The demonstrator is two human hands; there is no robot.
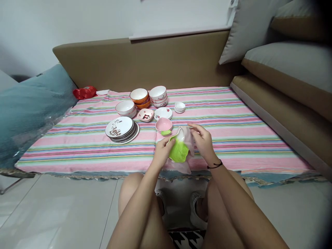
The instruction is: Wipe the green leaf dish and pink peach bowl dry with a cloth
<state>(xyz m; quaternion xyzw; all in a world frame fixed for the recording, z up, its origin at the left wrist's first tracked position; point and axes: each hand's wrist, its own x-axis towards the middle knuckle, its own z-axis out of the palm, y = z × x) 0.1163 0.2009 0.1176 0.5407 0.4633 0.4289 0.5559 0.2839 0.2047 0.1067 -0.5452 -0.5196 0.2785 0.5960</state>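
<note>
My left hand [163,151] is closed on the edge of a green and white leaf-shaped dish [178,151], its thumb over the rim. Thin translucent plastic wrapping [191,140] hangs behind and below the dish. On the other side, my right hand [203,141] pinches the upper part of this wrapping. Just beyond my left hand sits a pink bowl [164,124], with a small green leaf-shaped piece [166,132] at its near rim. Whether that piece rests in the bowl or against it, I cannot tell.
Stacked plates [120,126], white bowls [158,93], orange-sided bowls [139,95], a square patterned dish [145,114], flowered plates [163,113] and small white dishes [180,106] stand on the striped cloth [223,114]. Cushions [287,69] are piled right; a red bundle [85,92] lies back left.
</note>
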